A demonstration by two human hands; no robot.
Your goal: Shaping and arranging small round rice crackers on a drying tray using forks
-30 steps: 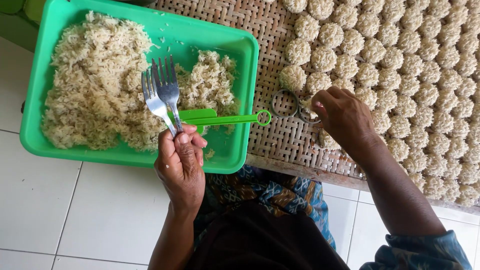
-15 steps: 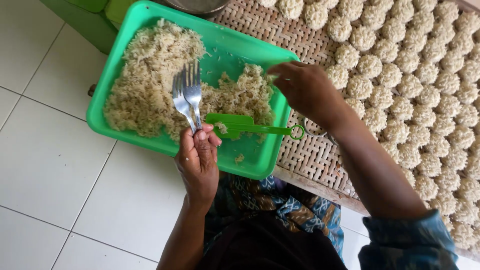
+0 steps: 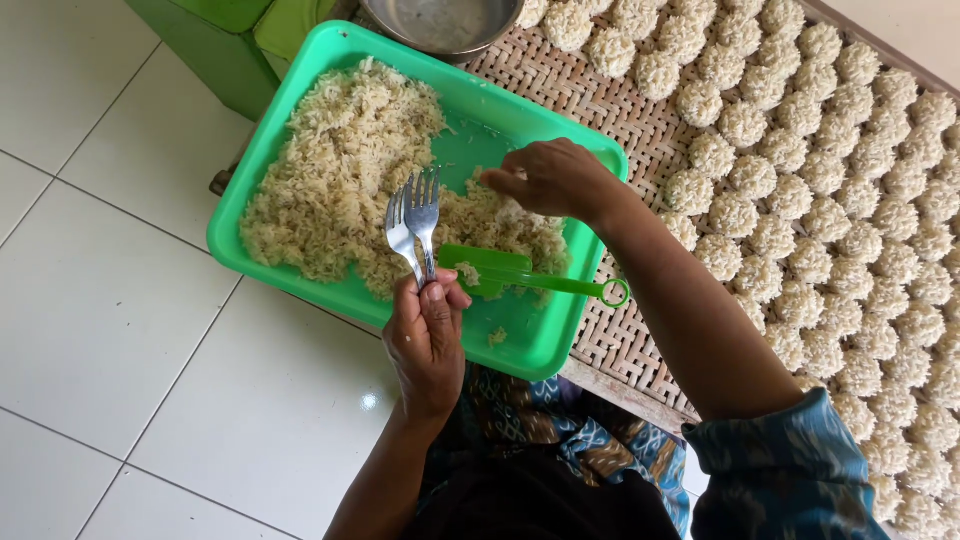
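The left hand point(image 3: 428, 345) rises from the bottom of the view with its forearm nearly upright, knuckles toward the camera, and its fingers are curled tight around the handles of two metal forks point(image 3: 414, 222). The forks stand side by side, tines pointing away from the person, over the loose pale noodles point(image 3: 340, 170) heaped in the green plastic tray point(image 3: 545, 340). The right arm comes in from the lower right in a blue patterned sleeve point(image 3: 790, 470), bent at the wrist so that the right hand point(image 3: 555, 180) hangs palm down over the tray's right half. Its fingertips are bunched together and dip toward the noodles; whether they pinch any strands cannot be told from here. A green plastic scoop point(image 3: 500, 270) lies on the noodles between the two hands, its long handle reaching toward the tray's right rim and ending in a ring. The tray rests partly on a woven mat point(image 3: 600, 90), where rows of small round noodle clusters point(image 3: 800, 200) are laid out to the right. A metal bowl point(image 3: 440, 25) sits just beyond the tray's far edge.
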